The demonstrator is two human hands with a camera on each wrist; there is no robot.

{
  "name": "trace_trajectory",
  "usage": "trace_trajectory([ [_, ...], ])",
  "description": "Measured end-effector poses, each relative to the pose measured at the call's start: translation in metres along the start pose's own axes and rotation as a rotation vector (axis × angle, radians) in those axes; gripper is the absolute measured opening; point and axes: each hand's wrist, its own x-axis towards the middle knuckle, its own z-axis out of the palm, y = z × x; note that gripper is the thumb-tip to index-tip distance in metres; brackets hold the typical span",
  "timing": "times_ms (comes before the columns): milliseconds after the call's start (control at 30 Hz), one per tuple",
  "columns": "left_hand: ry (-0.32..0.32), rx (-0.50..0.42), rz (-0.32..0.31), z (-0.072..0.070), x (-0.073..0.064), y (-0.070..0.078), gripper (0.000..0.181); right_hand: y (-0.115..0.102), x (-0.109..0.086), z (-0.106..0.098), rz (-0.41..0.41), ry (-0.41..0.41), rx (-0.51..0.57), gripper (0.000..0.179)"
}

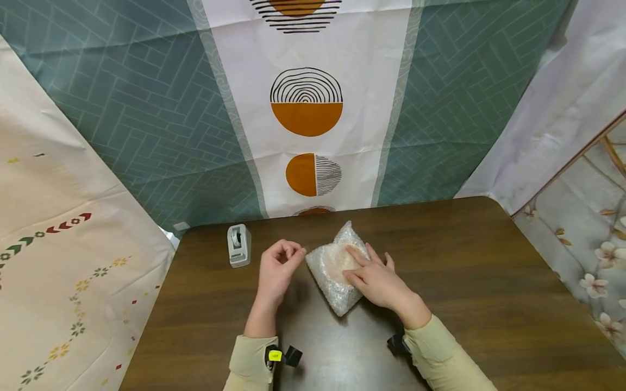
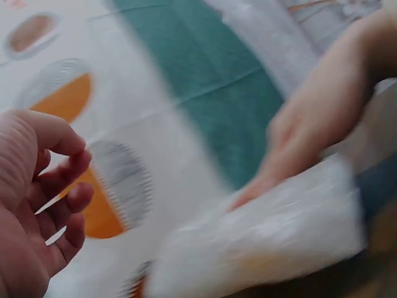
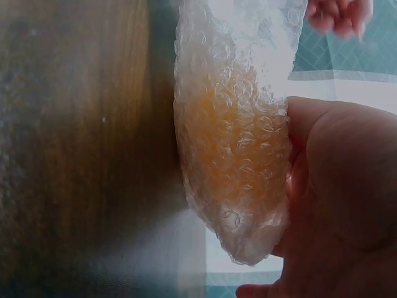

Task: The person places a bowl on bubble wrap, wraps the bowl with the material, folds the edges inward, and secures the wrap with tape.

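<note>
A bundle of bubble wrap point(image 1: 337, 296) lies on the table, with a yellowish-orange thing showing blurred through its layers. My right hand point(image 1: 383, 282) rests on its top right part, fingers spread and pressing the wrap. From the right wrist view, the bubble wrap point(image 3: 236, 143) stands close beside the palm. Left of the bundle, my left hand point(image 1: 277, 269) is raised, thumb and index fingertips pinched together. At those fingertips a faint, see-through scrap shows in the right wrist view; what it is I cannot tell. The left wrist view shows the left hand point(image 2: 43, 192) with its other fingers curled.
A white tape dispenser point(image 1: 239, 246) stands at the table's back left. The dark wooden table point(image 1: 464, 260) ends at a hanging patterned cloth point(image 1: 313, 184) behind. Pale printed cloths hang at both sides.
</note>
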Motion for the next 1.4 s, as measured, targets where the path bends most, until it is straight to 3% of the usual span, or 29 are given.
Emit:
trace_trajectory([
  [100,-0.05,-0.075,-0.064,0.025,0.0,-0.014,0.037,0.001,0.0,0.0,0.001,-0.007,0.003,0.038],
  [200,-0.105,-0.068,-0.11,0.043,0.001,-0.025,0.038,0.001,0.0,0.0,0.001,-0.007,-0.001,0.039],
  [267,-0.147,-0.007,-0.131,0.051,0.002,-0.03,0.037,0.001,0.0,0.0,0.0,-0.008,-0.007,0.039],
  [400,-0.229,0.204,-0.123,0.06,0.006,-0.034,0.034,0.002,0.003,-0.001,-0.007,0.008,-0.027,0.039],
  [533,-0.282,0.379,-0.092,0.063,0.011,-0.036,0.033,0.002,0.004,-0.003,-0.017,0.015,-0.026,0.037],
  [767,-0.336,0.562,-0.077,0.066,0.017,-0.039,0.032,0.003,0.003,-0.003,-0.026,0.002,-0.018,0.037],
  [1067,-0.304,0.8,-0.092,0.073,0.02,-0.04,0.03,0.003,0.003,-0.002,-0.025,-0.004,0.011,0.043],
  [1233,-0.304,0.819,-0.064,0.073,0.021,-0.039,0.031,0.004,0.003,-0.006,-0.048,-0.001,-0.001,0.034],
  [1400,-0.304,0.792,-0.052,0.073,0.022,-0.042,0.033,0.006,0.003,-0.006,-0.022,0.013,0.026,0.03],
])
